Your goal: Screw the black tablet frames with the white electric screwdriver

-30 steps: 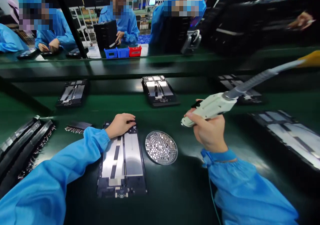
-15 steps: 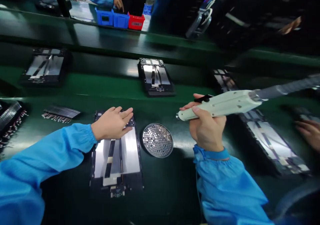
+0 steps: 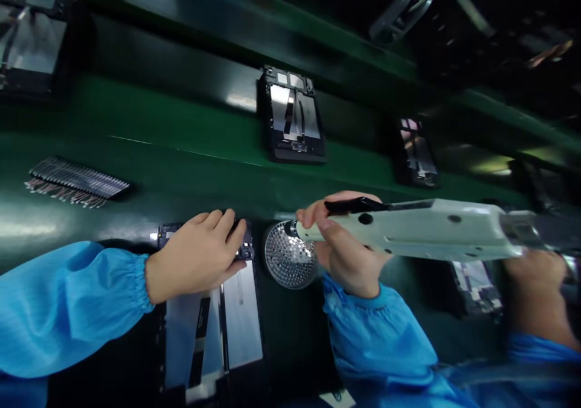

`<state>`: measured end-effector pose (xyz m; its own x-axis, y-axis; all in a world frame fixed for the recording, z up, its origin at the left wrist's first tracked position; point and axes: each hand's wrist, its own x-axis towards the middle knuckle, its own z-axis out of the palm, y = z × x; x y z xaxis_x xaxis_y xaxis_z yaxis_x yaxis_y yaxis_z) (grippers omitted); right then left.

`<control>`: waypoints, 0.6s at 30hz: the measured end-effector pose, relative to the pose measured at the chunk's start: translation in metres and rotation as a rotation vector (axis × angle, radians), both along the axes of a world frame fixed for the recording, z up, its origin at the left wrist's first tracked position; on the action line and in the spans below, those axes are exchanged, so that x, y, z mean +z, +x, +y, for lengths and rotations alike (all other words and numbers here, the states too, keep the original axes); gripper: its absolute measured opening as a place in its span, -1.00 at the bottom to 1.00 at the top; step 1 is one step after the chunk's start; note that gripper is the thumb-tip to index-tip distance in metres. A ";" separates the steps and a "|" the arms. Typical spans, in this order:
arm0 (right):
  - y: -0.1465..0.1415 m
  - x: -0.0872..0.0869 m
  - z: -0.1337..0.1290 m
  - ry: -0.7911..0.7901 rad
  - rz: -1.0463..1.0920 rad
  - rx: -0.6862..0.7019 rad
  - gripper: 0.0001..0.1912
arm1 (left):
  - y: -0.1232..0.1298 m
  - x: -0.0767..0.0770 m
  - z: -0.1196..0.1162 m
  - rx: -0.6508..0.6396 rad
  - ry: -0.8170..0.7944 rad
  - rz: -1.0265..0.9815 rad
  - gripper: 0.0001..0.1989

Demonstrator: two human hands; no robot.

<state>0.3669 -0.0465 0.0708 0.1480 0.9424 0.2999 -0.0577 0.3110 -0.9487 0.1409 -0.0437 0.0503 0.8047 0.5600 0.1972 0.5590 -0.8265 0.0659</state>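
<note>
My left hand point(image 3: 197, 255) lies across the upper end of an opened tablet point(image 3: 245, 323), fingers bent over its black top section and thumb near the silver battery area. The part under those fingers is hidden. In my right hand point(image 3: 349, 250) is a pale green electric screwdriver point(image 3: 431, 229) with a black lever, held almost level. Its tip points left, over the upper right of a round screw tray point(image 3: 288, 263) full of small holes and shiny screws. Whether the tip touches the tray or a screw I cannot tell.
More opened tablets lie on the green line beyond, one at the middle point(image 3: 297, 117). A stack of dark strips with wire ends point(image 3: 79, 181) sits left. At right a co-worker's hand point(image 3: 540, 275) is close to the screwdriver's rear, beside another tablet point(image 3: 476, 287).
My right hand has brought the screwdriver left to over the screw tray. My left fingers, stretched before, are now bent on the tablet's top end. The view has tilted downward.
</note>
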 end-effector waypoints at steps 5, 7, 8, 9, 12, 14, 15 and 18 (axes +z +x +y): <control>-0.002 -0.001 0.001 0.027 -0.024 -0.001 -0.74 | 0.003 0.000 -0.001 -0.008 -0.024 0.020 -0.38; -0.002 0.000 0.000 0.030 -0.040 -0.016 -0.74 | 0.004 -0.001 -0.001 -0.013 -0.019 0.005 -0.40; -0.002 0.000 0.000 0.027 -0.051 -0.026 -0.75 | 0.004 -0.001 -0.001 -0.013 -0.015 -0.003 -0.40; -0.002 0.000 -0.001 0.023 -0.063 -0.037 -0.75 | 0.005 -0.001 -0.002 -0.012 -0.011 -0.008 -0.41; -0.002 -0.001 -0.002 0.020 -0.096 -0.062 -0.77 | 0.007 0.001 -0.005 -0.024 -0.008 -0.019 -0.45; -0.003 -0.003 -0.002 0.030 -0.100 -0.060 -0.79 | 0.008 0.001 -0.009 -0.043 -0.003 -0.019 -0.49; -0.004 -0.004 -0.002 0.038 -0.096 -0.059 -0.79 | 0.009 0.001 -0.012 -0.052 0.008 -0.019 -0.51; -0.005 -0.005 0.000 0.060 -0.080 -0.054 -0.76 | 0.009 -0.003 -0.016 -0.063 0.057 -0.039 -0.54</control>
<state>0.3619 -0.0469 0.0660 0.1713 0.9136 0.3689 0.0353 0.3685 -0.9290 0.1502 -0.0602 0.0474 0.8291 0.4956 0.2588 0.5039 -0.8629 0.0383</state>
